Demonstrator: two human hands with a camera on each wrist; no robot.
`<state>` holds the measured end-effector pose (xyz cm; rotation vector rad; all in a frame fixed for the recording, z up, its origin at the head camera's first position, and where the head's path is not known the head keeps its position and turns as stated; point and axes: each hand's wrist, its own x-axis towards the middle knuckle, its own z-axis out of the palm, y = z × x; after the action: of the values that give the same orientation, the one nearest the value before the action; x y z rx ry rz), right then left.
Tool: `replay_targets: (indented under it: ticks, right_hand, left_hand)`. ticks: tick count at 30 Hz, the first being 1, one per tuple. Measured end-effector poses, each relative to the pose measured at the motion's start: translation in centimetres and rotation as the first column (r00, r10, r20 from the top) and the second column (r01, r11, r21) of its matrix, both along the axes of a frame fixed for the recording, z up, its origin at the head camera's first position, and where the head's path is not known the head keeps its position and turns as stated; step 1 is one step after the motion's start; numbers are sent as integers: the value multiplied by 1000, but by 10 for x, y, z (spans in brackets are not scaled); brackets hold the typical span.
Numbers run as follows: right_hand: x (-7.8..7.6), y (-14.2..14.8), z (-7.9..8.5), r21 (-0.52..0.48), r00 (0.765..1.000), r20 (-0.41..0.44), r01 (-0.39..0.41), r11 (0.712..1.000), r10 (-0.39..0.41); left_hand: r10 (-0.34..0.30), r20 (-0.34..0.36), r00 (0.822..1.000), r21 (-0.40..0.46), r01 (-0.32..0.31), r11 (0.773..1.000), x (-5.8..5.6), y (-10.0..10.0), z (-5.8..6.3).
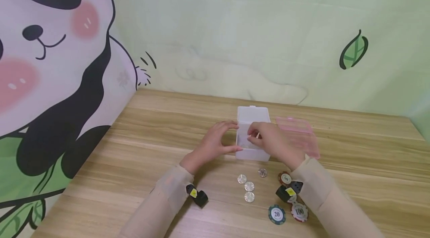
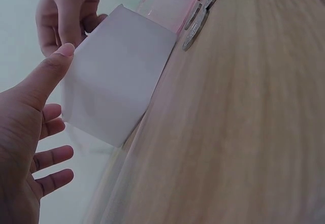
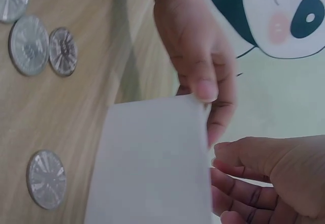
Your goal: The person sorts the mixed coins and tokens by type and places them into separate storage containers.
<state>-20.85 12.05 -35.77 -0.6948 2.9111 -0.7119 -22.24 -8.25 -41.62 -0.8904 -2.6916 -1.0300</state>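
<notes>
A white plastic box [image 1: 252,154] stands on the wooden table with its lid [image 1: 253,114] flipped back. My left hand [image 1: 213,141] holds the box at its left side, thumb on the front corner and fingers toward the rear. Over the box's opening is my right hand [image 1: 272,139], fingers bent and thumb close to the index finger [image 3: 228,153]. Whether anything sits between those fingertips cannot be made out. The box wall [image 2: 117,76] hides the inside in both wrist views. In front of the box lie several silver coins [image 1: 249,186].
A translucent pink case [image 1: 300,137] lies right of the white box. Poker chips lie near the right wrist: a green 20 chip [image 1: 277,214], a 100 chip [image 1: 299,212] and a red-brown chip [image 1: 285,179]. A panda-printed backdrop [image 1: 201,44] rises behind the table.
</notes>
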Motion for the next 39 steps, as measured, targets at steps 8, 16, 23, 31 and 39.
replay_targets:
  ticks: [8,16,23,31,39]
  right_hand:
    - [17,4,7,-63,996,-82,-23,998,18]
    - [39,11,8,-92,988,-147,-71,993,57]
    - [56,17,5,-68,993,-106,-50,996,43]
    - [66,24,-7,-35,997,-78,-22,999,19]
    - [70,27,-24,25,997,-71,22,999,-20]
  left_hand:
    - [0,-1,1000,3,0,1000,0,-1,-1]
    - [-5,-4,1000,-3,5,1000,-1,-2,-2]
    - [-4,-17,1000,-9,3,1000,1,-2,-1]
    - [-1,7,1000,-24,1,1000,3,-2,1]
    - [0,-18,1000,-26,-1,1000,1,-2,0]
